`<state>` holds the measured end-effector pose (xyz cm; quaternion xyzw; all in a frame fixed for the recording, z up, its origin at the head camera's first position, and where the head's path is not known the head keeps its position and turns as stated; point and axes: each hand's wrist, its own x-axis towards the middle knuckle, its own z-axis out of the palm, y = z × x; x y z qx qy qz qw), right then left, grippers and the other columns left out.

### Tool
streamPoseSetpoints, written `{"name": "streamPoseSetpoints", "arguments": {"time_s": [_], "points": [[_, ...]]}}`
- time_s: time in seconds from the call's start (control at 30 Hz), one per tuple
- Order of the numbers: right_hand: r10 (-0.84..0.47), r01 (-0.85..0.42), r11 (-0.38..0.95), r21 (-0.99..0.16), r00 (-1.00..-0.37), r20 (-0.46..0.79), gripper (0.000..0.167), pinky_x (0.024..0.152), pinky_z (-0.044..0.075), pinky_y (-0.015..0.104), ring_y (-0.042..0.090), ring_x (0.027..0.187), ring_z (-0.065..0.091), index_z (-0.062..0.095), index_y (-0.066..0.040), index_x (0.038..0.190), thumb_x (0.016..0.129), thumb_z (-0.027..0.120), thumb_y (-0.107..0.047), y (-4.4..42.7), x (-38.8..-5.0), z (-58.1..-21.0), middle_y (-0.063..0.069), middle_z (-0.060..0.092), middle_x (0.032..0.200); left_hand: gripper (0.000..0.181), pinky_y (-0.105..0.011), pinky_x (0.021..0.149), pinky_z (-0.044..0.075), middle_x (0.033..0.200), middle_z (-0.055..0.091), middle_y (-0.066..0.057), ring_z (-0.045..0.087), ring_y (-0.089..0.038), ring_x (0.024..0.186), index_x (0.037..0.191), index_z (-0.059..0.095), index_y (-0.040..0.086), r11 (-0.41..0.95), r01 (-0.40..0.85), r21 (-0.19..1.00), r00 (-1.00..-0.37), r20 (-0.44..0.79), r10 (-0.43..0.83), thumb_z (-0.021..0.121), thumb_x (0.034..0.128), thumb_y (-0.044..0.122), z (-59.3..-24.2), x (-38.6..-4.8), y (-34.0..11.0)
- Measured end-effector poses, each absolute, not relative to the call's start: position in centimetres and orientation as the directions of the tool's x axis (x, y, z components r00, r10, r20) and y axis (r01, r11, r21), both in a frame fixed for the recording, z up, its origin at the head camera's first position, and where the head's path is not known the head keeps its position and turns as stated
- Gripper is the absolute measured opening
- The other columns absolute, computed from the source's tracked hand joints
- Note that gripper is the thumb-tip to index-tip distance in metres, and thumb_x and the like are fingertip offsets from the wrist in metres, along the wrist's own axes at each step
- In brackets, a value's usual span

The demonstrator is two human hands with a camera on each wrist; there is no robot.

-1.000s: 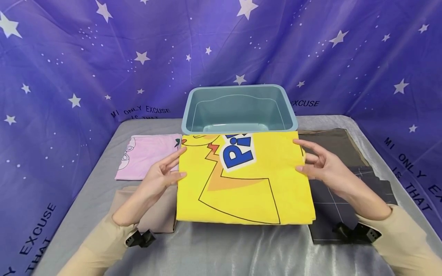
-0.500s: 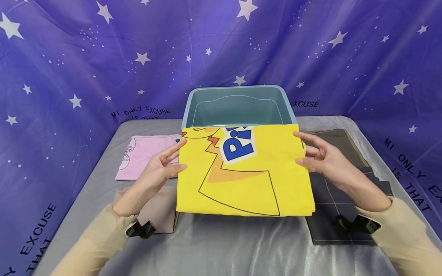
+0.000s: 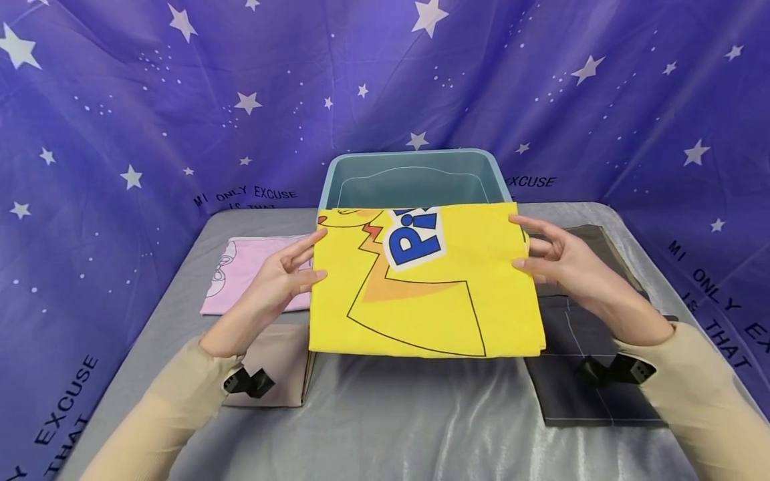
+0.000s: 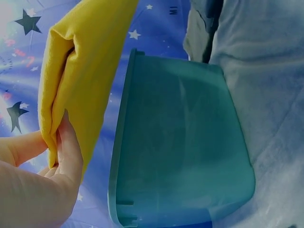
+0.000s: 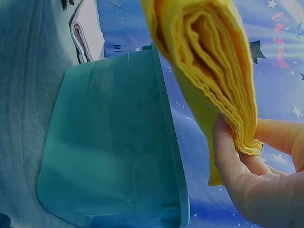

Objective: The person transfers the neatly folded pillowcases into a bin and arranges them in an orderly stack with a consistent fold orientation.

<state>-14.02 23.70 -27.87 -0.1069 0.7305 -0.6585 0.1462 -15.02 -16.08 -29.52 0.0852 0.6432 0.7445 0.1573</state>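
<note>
A folded yellow cloth (image 3: 445, 314) with a cartoon print and blue letters is held up in the air between both hands, in front of the teal bin (image 3: 415, 159). My left hand (image 3: 279, 277) pinches its left edge, thumb on the near face and fingers behind. At the opposite edge my right hand (image 3: 562, 257) grips it the same way. In the right wrist view the many stacked layers of the yellow cloth (image 5: 209, 57) show at its side. The cloth hides the lower front of the bin in the head view.
A folded pink cloth (image 3: 249, 267) and a beige folded cloth (image 3: 277, 367) lie on the left of the grey-covered table (image 3: 415, 427). On the right lie a dark checked folded cloth (image 3: 577, 394) and a brown one (image 3: 592, 237). A purple star-print curtain (image 3: 385, 67) hangs behind.
Both hands have raised the yellow cloth and moved it a little toward the bin, covering more of the bin's front. The cloths on the table have stayed put.
</note>
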Motion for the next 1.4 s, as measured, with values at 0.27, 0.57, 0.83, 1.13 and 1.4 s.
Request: {"name": "streamPoseSetpoints", "arguments": {"time_s": [0.27, 0.57, 0.83, 1.13, 1.4], "points": [[-0.287, 0.078, 0.192, -0.978, -0.949, -0.132, 0.072, 0.073, 0.051, 0.032, 0.016, 0.088, 0.063, 0.021, -0.017, 0.14, 0.082, 0.061, -0.004, 23.4, -14.9, -27.4, -0.009, 0.061, 0.106, 0.064, -0.03, 0.08, 0.048, 0.145, 0.02, -0.008, 0.051, -0.015, 0.11, 0.139, 0.028, 0.01, -0.102, -0.127, 0.987, -0.935, -0.085, 0.346, 0.049, 0.0825, -0.012, -29.3, -15.9, -15.9], [-0.288, 0.061, 0.212, -0.975, -0.95, -0.122, 0.072, 0.073, 0.051, 0.031, 0.016, 0.089, 0.063, 0.022, -0.016, 0.14, 0.081, 0.062, -0.005, 23.5, -16.2, -27.1, -0.008, 0.06, 0.106, 0.063, -0.024, 0.075, 0.05, 0.145, 0.021, -0.009, 0.057, -0.01, 0.099, 0.138, 0.03, 0.011, -0.094, -0.135, 0.986, -0.934, -0.095, 0.344, 0.051, 0.0826, -0.01, -29.0, -17.0, -15.8], [-0.312, 0.075, 0.183, -0.98, -0.941, -0.13, 0.072, 0.074, 0.051, 0.033, 0.017, 0.091, 0.062, 0.021, -0.016, 0.14, 0.081, 0.062, -0.005, 23.5, -17.2, -26.8, -0.005, 0.06, 0.107, 0.063, -0.019, 0.067, 0.049, 0.146, 0.018, -0.008, 0.051, -0.016, 0.109, 0.138, 0.031, 0.014, -0.063, -0.169, 0.984, -0.936, -0.14, 0.323, 0.05, 0.0828, -0.01, -28.7, -18.1, -15.7], [-0.287, 0.084, 0.208, -0.975, -0.947, -0.143, 0.072, 0.074, 0.051, 0.033, 0.013, 0.091, 0.062, 0.022, -0.016, 0.14, 0.081, 0.062, -0.006, 23.4, -18.4, -26.4, -0.008, 0.061, 0.106, 0.063, -0.024, 0.072, 0.05, 0.143, 0.028, -0.008, 0.06, -0.011, 0.092, 0.137, 0.033, 0.014, -0.103, -0.197, 0.975, -0.934, -0.155, 0.323, 0.05, 0.0823, -0.012, -28.3, -19.6, -15.4], [-0.269, 0.107, 0.196, -0.975, -0.95, -0.158, 0.072, 0.073, 0.051, 0.031, 0.012, 0.089, 0.062, 0.022, -0.016, 0.14, 0.081, 0.062, -0.006, 23.3, -19.4, -26.2, -0.01, 0.062, 0.102, 0.062, -0.028, 0.073, 0.051, 0.141, 0.031, -0.009, 0.06, -0.012, 0.091, 0.136, 0.035, 0.013, -0.117, -0.207, 0.971, -0.934, -0.161, 0.32, 0.049, 0.0816, -0.014, -27.9, -20.9, -15.1]]}}
